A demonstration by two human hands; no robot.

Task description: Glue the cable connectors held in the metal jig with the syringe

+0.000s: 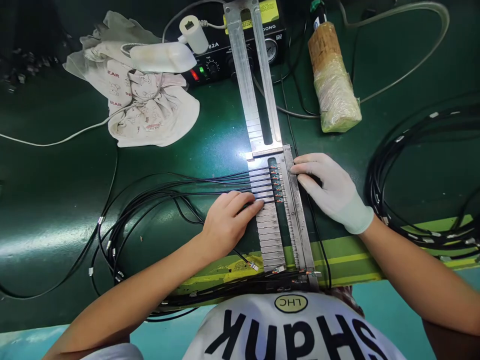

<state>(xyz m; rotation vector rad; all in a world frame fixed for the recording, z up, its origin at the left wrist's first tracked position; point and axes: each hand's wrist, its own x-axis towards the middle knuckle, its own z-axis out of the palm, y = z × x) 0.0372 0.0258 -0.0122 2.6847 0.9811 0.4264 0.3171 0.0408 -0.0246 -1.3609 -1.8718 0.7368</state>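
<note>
My bare left hand (229, 220) pinches a black cable (268, 202) between thumb and forefinger, pressing it at a slot of the notched metal fixture (270, 239). Several other black cables lie side by side in the slots just above it, their small connector ends (277, 182) lined up over the long opening. On the fixture's right side, my right hand (330, 192), in a white glove, rests its fingertips against the metal side bar (297, 212). Its fingers are stretched out, thumb apart, with nothing visible in them. A loose cable connector (253, 266) lies below my left hand.
Coiled black cables (123, 220) spread to the left, and another coil (378, 175) sits at the right. Behind are a black controller box (213, 67), a lamp (163, 56) over a printed cloth (153, 112), and a plastic-wrapped block (335, 85). Cables lie along the table's front edge.
</note>
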